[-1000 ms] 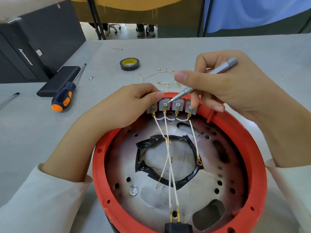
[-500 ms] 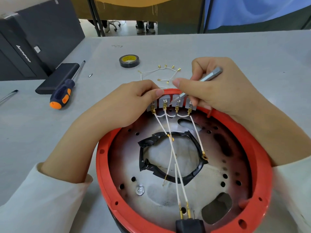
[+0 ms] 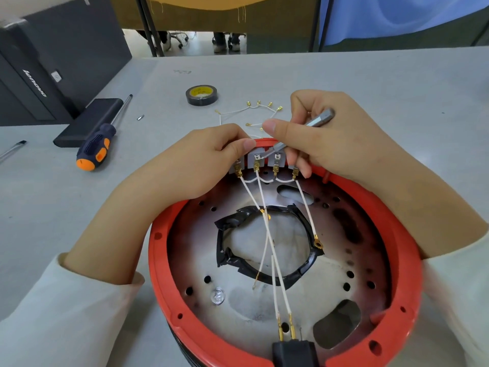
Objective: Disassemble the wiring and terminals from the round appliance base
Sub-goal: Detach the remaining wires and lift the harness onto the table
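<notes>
Red base (image 3: 158,260) at lower centre, holding a dark plate (image 3: 344,260), taped ring (image 3: 225,247) and white wires (image 3: 275,250) running to 4 terminals (image 3: 260,161) at its top rim. Left hand (image 3: 201,165) gripping the rim beside the terminals. Right hand (image 3: 330,144) pinching a metal bit (image 3: 315,121), tip at the 2nd terminal. Loose wires (image 3: 238,111), tape roll (image 3: 201,95), screwdriver (image 3: 96,147) on the table (image 3: 370,80) above.

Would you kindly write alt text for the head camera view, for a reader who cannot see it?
A person's right hand holds a slim metal tool with its tip at a row of grey terminals on the far rim of a round red appliance base, while the left hand grips the row's left end. White wires run from the terminals across the base. A screwdriver and tape roll lie on the grey table.
</notes>
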`<state>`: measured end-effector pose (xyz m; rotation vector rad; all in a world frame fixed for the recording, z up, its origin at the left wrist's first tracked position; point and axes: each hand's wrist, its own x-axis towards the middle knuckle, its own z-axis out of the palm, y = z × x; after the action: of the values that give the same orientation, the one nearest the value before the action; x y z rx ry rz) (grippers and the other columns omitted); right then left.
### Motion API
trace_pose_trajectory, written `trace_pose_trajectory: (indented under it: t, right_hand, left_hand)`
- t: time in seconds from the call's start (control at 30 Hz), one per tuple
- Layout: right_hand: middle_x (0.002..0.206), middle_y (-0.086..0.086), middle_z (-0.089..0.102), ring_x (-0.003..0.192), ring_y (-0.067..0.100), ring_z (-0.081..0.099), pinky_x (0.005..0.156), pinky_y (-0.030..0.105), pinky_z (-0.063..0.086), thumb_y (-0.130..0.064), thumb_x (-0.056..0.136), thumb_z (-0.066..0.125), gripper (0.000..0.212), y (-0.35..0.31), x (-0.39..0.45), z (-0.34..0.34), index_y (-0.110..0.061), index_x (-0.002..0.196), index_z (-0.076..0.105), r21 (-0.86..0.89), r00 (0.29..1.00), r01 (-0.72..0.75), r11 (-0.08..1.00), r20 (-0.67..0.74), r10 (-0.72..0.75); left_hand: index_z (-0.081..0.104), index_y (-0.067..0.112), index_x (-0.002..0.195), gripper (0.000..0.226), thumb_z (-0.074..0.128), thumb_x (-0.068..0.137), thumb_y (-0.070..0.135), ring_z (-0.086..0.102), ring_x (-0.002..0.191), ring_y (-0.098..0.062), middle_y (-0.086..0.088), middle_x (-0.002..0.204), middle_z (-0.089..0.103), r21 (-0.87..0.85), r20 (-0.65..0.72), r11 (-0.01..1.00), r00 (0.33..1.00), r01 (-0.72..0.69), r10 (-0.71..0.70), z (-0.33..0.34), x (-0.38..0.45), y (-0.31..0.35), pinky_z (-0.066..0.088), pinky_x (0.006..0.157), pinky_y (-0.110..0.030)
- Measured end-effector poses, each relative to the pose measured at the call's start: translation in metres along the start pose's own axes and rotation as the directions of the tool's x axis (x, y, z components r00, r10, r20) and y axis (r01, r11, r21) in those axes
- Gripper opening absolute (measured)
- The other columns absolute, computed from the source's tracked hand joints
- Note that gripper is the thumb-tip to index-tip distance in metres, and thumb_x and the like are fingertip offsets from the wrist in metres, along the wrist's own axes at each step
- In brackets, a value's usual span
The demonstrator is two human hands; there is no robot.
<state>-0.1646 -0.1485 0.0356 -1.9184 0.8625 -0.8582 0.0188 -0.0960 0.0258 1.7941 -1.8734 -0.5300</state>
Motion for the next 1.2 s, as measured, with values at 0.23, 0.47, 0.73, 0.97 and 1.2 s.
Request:
trace_pose_trajectory:
  t: [0.23,0.47,0.73,0.97,1.2]
  right_hand:
    - [0.048,0.005,0.059,0.032,0.013,0.043,0.041,0.021,0.039,-0.023,0.09,0.063,0.035,-0.001,0.008,-0.002,-0.017,0.062,0.043,-0.021,0.998,-0.029,0.999,0.056,0.03]
    - [0.046,0.003,0.055,0.029,0.011,0.036,0.039,0.02,0.034,-0.02,0.089,0.063,0.037,-0.004,0.018,-0.006,-0.017,0.06,0.04,0.001,0.983,-0.12,0.993,0.139,0.119]
    - [0.043,0.002,0.053,0.028,0.011,0.034,0.035,0.017,0.029,-0.022,0.09,0.062,0.038,0.0,0.011,0.0,-0.019,0.059,0.041,0.016,0.999,-0.039,0.999,0.024,0.039]
    - [0.044,0.002,0.054,0.029,0.01,0.038,0.036,0.02,0.031,-0.021,0.091,0.06,0.036,0.001,0.005,0.0,-0.02,0.059,0.041,-0.011,1.0,0.009,1.0,-0.025,-0.009]
    - [0.044,0.002,0.055,0.029,0.011,0.038,0.037,0.018,0.032,-0.019,0.091,0.06,0.036,-0.001,0.006,0.0,-0.017,0.06,0.041,-0.007,1.0,-0.008,1.0,0.007,0.008]
  left_hand:
    - [0.06,0.03,0.093,0.024,0.04,0.097,0.043,0.047,0.057,0.002,0.009,0.065,0.054,-0.003,0.005,1.0,1.0,0.001,-0.001,0.0,0.001,0.0,0.037,0.056,-0.013]
    - [0.059,0.03,0.092,0.024,0.039,0.097,0.043,0.047,0.054,0.0,0.007,0.07,0.057,-0.007,0.007,1.0,1.0,0.006,-0.006,0.0,0.001,0.001,0.04,0.056,-0.018]
    - [0.059,0.032,0.09,0.024,0.039,0.097,0.044,0.049,0.062,-0.003,0.006,0.074,0.058,-0.006,0.018,1.0,1.0,0.006,-0.005,-0.001,0.001,0.0,0.037,0.056,-0.014]
    - [0.058,0.029,0.088,0.025,0.04,0.096,0.043,0.043,0.054,0.0,0.006,0.066,0.052,-0.016,0.017,1.0,1.0,0.007,-0.007,-0.002,0.002,0.001,0.035,0.053,-0.012]
    - [0.06,0.029,0.092,0.025,0.04,0.097,0.044,0.047,0.061,-0.004,0.004,0.074,0.057,-0.018,0.014,1.0,1.0,0.013,-0.013,-0.002,0.002,0.001,0.036,0.055,-0.012]
